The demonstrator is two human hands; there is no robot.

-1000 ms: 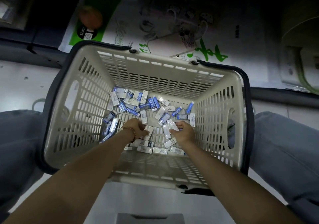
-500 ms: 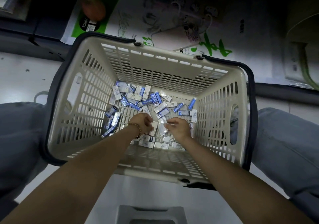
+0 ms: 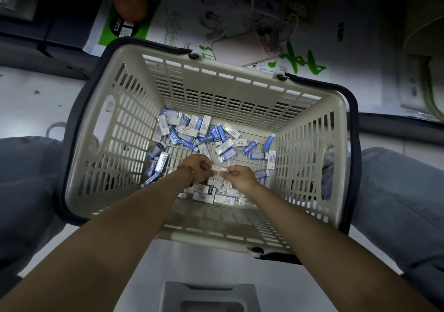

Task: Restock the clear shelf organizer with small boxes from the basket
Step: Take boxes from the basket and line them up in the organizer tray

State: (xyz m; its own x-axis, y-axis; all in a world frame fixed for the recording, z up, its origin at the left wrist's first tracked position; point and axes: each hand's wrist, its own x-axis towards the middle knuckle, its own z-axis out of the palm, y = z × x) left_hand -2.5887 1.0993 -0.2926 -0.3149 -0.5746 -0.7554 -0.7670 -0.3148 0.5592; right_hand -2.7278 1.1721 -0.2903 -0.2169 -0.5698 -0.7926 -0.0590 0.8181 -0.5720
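A beige slotted basket [image 3: 120, 129] with dark handles sits on the floor between my knees. Several small blue-and-white boxes [image 3: 192, 131] lie scattered over its bottom. Both my hands are down inside it, close together near the front. My left hand [image 3: 198, 166], with a bead bracelet at the wrist, has its fingers curled round small white boxes [image 3: 216, 168]. My right hand [image 3: 239, 176] pinches a small white box at its fingertips, touching the ones in my left hand. The clear shelf organizer is not in view.
My grey-trousered knees flank the basket at the left [image 3: 26, 186] and right [image 3: 396, 191]. A grey plastic stool [image 3: 209, 295] shows at the bottom edge. Printed packages [image 3: 240, 23] lie on a dark low shelf beyond the basket.
My hands have drawn together from apart over the box pile, bringing the boxes they picked up to meet. The view has tilted slightly, so the basket sits a little lower and to the right.
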